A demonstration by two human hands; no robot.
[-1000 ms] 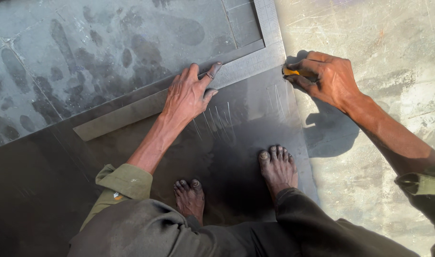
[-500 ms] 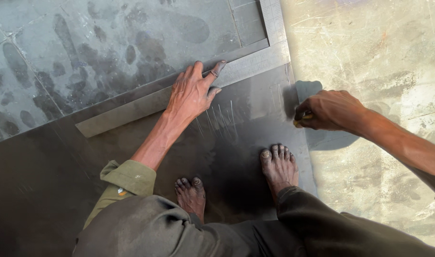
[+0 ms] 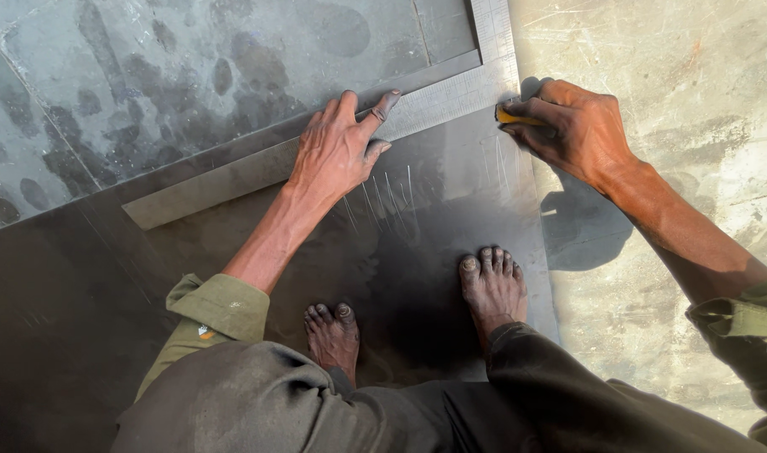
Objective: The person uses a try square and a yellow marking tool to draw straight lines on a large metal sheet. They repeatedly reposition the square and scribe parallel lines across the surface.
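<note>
A large steel square (image 3: 434, 99) lies flat on a dark metal sheet (image 3: 81, 285), its long arm running diagonally and its short arm going up at the top right. My left hand (image 3: 337, 151) presses down on the long arm, fingers spread. My right hand (image 3: 572, 126) grips a small yellow marking tool (image 3: 514, 117) whose tip sits at the square's outer corner, by the sheet's right edge. Thin scratch marks (image 3: 383, 197) show on the sheet just below my left hand.
My two bare feet (image 3: 492, 285) stand on the sheet near its right edge. A pale concrete floor (image 3: 668, 67) lies to the right of the sheet. The upper part of the sheet (image 3: 148, 75) carries smudges and footprints.
My right hand dropped down along the sheet's right edge, then came back up to the square's corner with the yellow tool. My left hand stayed on the square.
</note>
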